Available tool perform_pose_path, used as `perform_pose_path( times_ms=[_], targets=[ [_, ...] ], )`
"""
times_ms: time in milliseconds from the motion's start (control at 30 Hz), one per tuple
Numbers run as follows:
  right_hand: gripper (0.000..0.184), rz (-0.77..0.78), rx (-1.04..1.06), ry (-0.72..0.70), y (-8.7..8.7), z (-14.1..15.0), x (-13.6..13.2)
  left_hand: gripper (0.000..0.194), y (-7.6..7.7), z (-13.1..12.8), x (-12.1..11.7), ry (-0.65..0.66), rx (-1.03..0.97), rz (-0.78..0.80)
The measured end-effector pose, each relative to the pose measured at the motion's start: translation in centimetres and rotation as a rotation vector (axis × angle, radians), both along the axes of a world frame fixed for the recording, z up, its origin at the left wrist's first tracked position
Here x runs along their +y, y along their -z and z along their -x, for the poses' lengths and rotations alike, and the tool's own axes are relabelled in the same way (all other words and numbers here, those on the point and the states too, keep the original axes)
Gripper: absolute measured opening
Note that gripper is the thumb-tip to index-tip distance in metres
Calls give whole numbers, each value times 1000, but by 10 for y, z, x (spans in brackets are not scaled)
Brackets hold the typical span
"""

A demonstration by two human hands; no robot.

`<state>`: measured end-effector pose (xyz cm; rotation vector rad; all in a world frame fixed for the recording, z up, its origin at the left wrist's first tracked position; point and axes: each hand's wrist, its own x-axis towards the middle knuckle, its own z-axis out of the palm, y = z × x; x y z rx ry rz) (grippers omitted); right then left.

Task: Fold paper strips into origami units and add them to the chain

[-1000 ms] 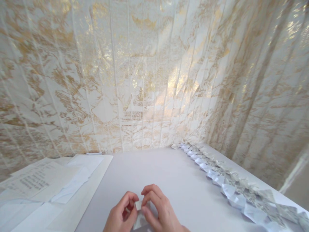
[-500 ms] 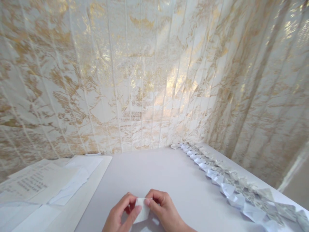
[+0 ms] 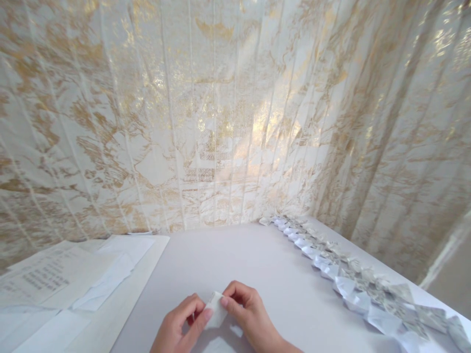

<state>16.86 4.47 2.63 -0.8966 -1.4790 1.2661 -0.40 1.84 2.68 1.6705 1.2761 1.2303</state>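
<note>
A small folded piece of white paper (image 3: pixel 217 313) is held between my two hands, low in the middle of the view. My left hand (image 3: pixel 183 321) pinches its left edge between thumb and fingers. On the opposite side, the thumb and forefinger of my right hand (image 3: pixel 246 310) grip its upper right corner. The paper is tilted, its right side higher than its left. Below it, at the bottom edge of the view, lies another pale sheet (image 3: pixel 218 345), mostly cut off.
Rows of folded paper pieces (image 3: pixel 344 285), some white and some printed grey, run along the right side of the white table (image 3: pixel 206 260). Stacked sheets (image 3: pixel 47 274), some with printed text, lie at the left. A gold-patterned curtain (image 3: pixel 154 122) hangs behind.
The folded paper has turned, with its right corner raised. My right hand has moved up slightly, and my left hand has shifted a little left and down.
</note>
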Motion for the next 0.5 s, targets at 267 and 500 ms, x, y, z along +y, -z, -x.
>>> perform_pose_path(
  times_ms=[267,500],
  targets=[
    [46,75,100,-105,3,0,2,50,5,3,4,-3,28,84],
    [41,-5,138,-75,1,-1,3,44,4,0,1,9,45,7]
  ],
)
